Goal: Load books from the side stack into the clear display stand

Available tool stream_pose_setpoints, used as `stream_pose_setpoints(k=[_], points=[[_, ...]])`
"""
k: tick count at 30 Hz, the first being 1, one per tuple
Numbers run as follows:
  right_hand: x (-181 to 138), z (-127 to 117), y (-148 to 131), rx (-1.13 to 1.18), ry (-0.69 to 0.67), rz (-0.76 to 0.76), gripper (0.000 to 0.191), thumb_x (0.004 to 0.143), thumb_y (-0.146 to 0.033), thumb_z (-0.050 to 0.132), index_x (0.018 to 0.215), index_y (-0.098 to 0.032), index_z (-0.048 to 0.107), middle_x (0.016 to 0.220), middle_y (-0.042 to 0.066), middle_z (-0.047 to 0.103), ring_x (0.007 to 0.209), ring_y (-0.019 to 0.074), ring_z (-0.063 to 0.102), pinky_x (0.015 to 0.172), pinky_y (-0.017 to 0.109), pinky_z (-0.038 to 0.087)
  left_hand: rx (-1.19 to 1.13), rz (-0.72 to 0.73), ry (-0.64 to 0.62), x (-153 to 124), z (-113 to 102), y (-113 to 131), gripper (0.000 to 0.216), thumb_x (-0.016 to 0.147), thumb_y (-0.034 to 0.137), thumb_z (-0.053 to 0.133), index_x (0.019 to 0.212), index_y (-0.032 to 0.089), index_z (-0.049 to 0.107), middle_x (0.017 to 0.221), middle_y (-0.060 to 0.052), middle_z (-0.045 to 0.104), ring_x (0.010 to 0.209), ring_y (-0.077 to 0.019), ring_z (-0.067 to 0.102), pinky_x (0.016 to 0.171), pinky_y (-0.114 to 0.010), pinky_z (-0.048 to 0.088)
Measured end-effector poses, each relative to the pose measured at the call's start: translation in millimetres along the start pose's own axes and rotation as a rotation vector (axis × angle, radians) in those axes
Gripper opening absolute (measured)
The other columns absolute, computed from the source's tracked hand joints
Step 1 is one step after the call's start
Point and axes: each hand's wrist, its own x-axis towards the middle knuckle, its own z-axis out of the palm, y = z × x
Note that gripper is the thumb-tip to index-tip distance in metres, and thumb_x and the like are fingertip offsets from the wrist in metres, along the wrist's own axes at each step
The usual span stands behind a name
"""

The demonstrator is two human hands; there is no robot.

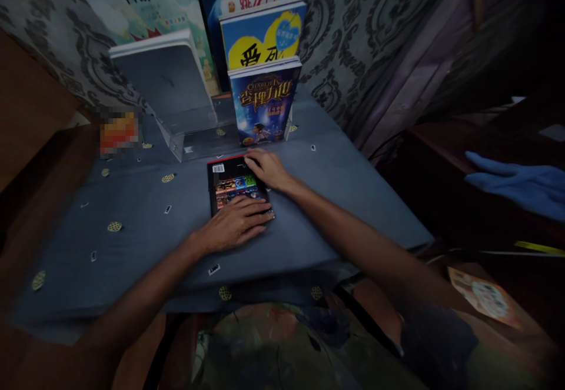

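Observation:
A black book [237, 182] with a red edge, a barcode and rows of small coloured pictures lies on the cloth-covered table in front of me. Across its near part rests my left hand [239, 223], flat, with fingers stretched out over the cover. My right hand [268, 169] touches the far right corner and side of the same book, its fingers extended and loosely laid there. Both palms face down, and parts of the cover are hidden under the hands.
Just beyond stands a clear acrylic stand [194, 137] with a grey notebook [165, 78]. Beside it a dark blue book [266, 105] stands before a yellow-and-blue book [265, 34]. A blue glove [521, 184] lies off to the right. The table [145, 243] has a patterned grey-blue cloth.

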Motion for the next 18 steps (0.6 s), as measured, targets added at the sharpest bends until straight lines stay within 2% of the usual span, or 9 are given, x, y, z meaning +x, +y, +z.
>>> stream_pose_setpoints(k=[3, 5, 7, 9, 12, 15, 18], points=[[-9, 10, -22, -0.061, -0.070, 0.060, 0.038, 0.102, -0.035, 0.045, 0.125, -0.013, 0.067, 0.143, 0.017, 0.059, 0.140, 0.0279, 0.047, 0.116, 0.047, 0.034, -0.003, -0.006, 0.025, 1, 1, 1, 0.035, 0.105, 0.035, 0.044, 0.130, 0.022, 0.064, 0.136, -0.008, 0.066, 0.128, -0.0227, 0.058, 0.109, -0.044, 0.044], [-17, 17, -38, -0.039, -0.098, 0.108, 0.042, 0.102, -0.037, 0.047, 0.131, -0.012, 0.064, 0.148, 0.020, 0.054, 0.145, 0.0298, 0.041, 0.120, 0.053, 0.027, -0.016, -0.009, 0.059, 1, 1, 3, 0.033, 0.104, 0.034, 0.045, 0.126, 0.021, 0.067, 0.128, -0.009, 0.070, 0.121, -0.0229, 0.062, 0.106, -0.042, 0.046], [-27, 22, -52, 0.022, -0.088, 0.129, 0.045, 0.103, -0.039, 0.044, 0.135, -0.012, 0.061, 0.152, 0.021, 0.050, 0.148, 0.0296, 0.037, 0.122, 0.055, 0.023, -0.054, 0.002, 0.148, 0, 0, 4, 0.030, 0.103, 0.030, 0.046, 0.114, 0.018, 0.071, 0.112, -0.009, 0.075, 0.106, -0.0218, 0.067, 0.098, -0.039, 0.049], [-37, 25, -62, 0.083, -0.039, 0.107, 0.048, 0.104, -0.041, 0.040, 0.136, -0.012, 0.060, 0.154, 0.020, 0.048, 0.150, 0.0286, 0.033, 0.123, 0.055, 0.020, -0.131, -0.003, 0.293, -3, -2, 5, 0.030, 0.102, 0.026, 0.046, 0.089, 0.017, 0.071, 0.085, -0.007, 0.075, 0.082, -0.0181, 0.068, 0.083, -0.033, 0.051], [-48, 29, -71, 0.202, -0.003, 0.060, 0.050, 0.106, -0.045, 0.033, 0.137, -0.015, 0.059, 0.155, 0.017, 0.047, 0.151, 0.0256, 0.032, 0.123, 0.053, 0.023, -0.294, -0.099, 0.475, -8, -6, 8, 0.044, 0.102, 0.025, 0.045, 0.060, 0.018, 0.054, 0.055, 0.000, 0.058, 0.055, -0.0116, 0.054, 0.060, -0.025, 0.043], [-56, 36, -74, 0.281, -0.021, 0.033, 0.051, 0.106, -0.046, 0.029, 0.140, -0.018, 0.056, 0.156, 0.016, 0.047, 0.150, 0.0247, 0.034, 0.121, 0.053, 0.030, -0.429, -0.227, 0.593, -12, -9, 9, 0.050, 0.104, 0.032, 0.043, 0.056, 0.019, 0.042, 0.050, 0.004, 0.044, 0.046, -0.0084, 0.041, 0.051, -0.024, 0.034], [-62, 44, -74, 0.202, -0.049, -0.060, 0.047, 0.106, -0.035, 0.033, 0.144, -0.014, 0.052, 0.157, 0.019, 0.044, 0.152, 0.0264, 0.030, 0.122, 0.056, 0.028, -0.453, -0.362, 0.707, -14, -11, 5, 0.051, 0.104, 0.041, 0.040, 0.058, 0.020, 0.038, 0.052, 0.005, 0.038, 0.047, -0.0087, 0.036, 0.051, -0.025, 0.032]])
